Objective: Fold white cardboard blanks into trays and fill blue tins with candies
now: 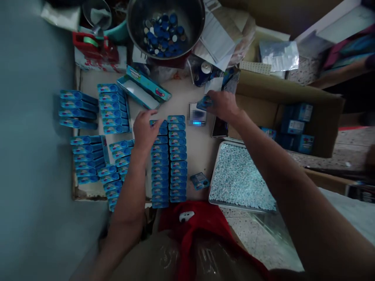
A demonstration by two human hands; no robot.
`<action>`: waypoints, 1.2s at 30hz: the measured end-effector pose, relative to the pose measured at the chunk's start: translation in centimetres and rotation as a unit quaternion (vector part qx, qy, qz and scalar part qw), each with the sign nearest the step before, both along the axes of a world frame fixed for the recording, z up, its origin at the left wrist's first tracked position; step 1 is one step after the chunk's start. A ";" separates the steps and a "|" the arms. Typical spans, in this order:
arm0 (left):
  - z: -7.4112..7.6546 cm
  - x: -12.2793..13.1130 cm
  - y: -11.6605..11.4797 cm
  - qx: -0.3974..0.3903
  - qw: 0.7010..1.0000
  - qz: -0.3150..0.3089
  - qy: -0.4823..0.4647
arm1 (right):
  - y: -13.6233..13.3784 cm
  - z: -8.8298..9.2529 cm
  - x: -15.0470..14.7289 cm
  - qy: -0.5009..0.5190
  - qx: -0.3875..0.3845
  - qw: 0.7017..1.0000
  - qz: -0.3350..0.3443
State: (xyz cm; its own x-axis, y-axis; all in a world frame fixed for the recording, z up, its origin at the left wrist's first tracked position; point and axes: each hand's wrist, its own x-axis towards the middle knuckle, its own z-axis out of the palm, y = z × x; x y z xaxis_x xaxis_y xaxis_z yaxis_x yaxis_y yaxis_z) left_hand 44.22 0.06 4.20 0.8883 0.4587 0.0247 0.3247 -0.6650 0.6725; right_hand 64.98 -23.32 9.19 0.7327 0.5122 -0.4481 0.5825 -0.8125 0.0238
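Two hands: you are working both at once — left hand (145,130) on the rows, right hand (223,105) over the scale (197,115).
Right fingers: you are pinching a small blue box (204,102), fingers closed on it, just above the scale's right edge.
Left fingers: you are resting them loosely curled, slightly apart, on the top of a box row (160,164); nothing gripped.
Placing: you are best setting the box flat and centred on the scale — my judgement — with your fingers off it.
Nearby: pellet tray (238,177) just beside your right forearm, carton (293,113) behind it, bowl (165,27) of caps well beyond.
Risk: you are reaching over neat rows; a trailing wrist could scatter them.
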 end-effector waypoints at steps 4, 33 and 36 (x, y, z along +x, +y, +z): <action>-0.5 -6.0 0.9 0.012 1.000 0.027 0.001 | 0.0 -1.3 0.6 0.001 -0.019 1.000 0.004; -6.8 -4.0 -9.4 0.087 0.948 -0.287 0.110 | -2.2 -3.9 -0.7 -0.006 0.054 0.998 -0.042; -7.0 -4.2 -9.4 0.094 0.951 -0.278 0.100 | -2.7 -3.8 0.0 -0.007 0.078 0.996 -0.042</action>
